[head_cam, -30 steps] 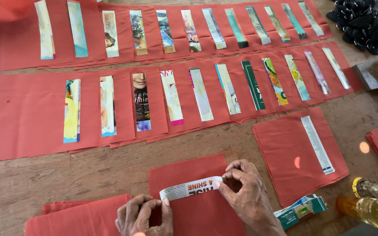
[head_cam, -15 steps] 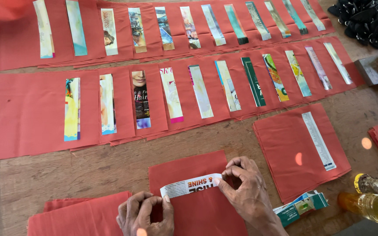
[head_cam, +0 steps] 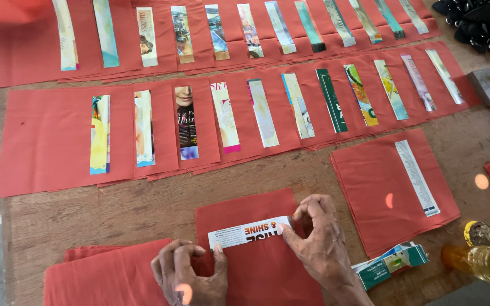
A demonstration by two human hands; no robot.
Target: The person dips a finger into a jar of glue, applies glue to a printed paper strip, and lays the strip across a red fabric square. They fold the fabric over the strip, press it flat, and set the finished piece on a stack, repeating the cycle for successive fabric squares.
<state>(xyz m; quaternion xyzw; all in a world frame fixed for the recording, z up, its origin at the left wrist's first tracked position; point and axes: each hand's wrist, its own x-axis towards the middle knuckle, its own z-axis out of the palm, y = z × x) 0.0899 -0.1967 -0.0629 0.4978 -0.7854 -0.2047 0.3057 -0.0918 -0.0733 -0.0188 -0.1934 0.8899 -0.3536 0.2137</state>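
Left hand [head_cam: 191, 275], cut off at the frame edge, and right hand [head_cam: 316, 238] pinch the ends of a white printed paper strip [head_cam: 249, 232] on a red cloth square [head_cam: 256, 266].

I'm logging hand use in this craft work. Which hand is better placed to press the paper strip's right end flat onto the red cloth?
The right hand: its fingers already pinch the right end of the paper strip on the red cloth square, while the left hand touches the strip's left end.
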